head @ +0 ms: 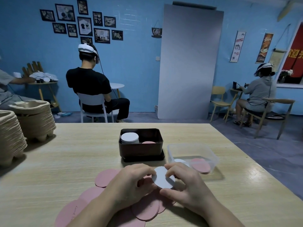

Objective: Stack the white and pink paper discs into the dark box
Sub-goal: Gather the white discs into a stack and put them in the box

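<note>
Both hands hold one white disc (162,178) just above the table's near edge. My left hand (131,184) pinches its left rim; my right hand (185,185) pinches its right rim with curled fingers and thumb. Several pink discs (146,210) lie spread on the table under and around my hands. The dark box (141,145) stands beyond them at the table's middle, on its lid. Inside it a stack of white discs (129,138) fills the left side and a low pink stack (148,142) lies to the right.
A clear plastic tub (193,157) stands right of the dark box with pink discs (200,164) and a white one inside. Stacks of pulp cup trays (34,118) occupy the table's left. People sit at other tables beyond.
</note>
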Action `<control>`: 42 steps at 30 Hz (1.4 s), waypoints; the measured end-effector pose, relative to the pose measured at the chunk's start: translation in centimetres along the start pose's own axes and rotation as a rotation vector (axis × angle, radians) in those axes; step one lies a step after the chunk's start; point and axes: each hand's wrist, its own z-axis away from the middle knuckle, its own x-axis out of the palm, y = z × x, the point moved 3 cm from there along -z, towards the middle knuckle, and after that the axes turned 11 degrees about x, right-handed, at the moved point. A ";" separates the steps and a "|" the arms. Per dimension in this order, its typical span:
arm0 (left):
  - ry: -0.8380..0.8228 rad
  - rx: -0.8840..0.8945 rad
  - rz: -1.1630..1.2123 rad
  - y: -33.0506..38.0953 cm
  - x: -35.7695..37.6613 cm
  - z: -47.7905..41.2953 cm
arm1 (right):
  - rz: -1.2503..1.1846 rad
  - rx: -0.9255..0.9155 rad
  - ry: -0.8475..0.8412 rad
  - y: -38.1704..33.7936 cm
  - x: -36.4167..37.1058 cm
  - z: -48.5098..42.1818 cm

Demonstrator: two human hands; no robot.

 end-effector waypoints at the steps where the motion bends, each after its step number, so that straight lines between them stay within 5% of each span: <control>1: 0.003 -0.001 0.001 0.0 0.0 0.0 | 0.003 0.009 -0.010 0.1 0.1 0.0; 21: 0.014 -0.023 0.055 0.6 -1.1 -0.1 | -0.092 0.036 -0.069 -0.5 0.1 -0.1; 31: 0.042 -0.039 0.046 -0.6 -4.6 -1.4 | 0.058 -0.063 -0.140 -2.6 -0.2 -5.3; 37: 0.130 -0.076 -0.277 -4.0 -8.5 -1.1 | 0.011 -0.068 -0.095 -4.3 0.6 -10.5; 42: 0.038 -0.116 -0.497 -6.6 -9.2 -0.4 | 0.090 -0.009 -0.065 -4.6 2.1 -15.1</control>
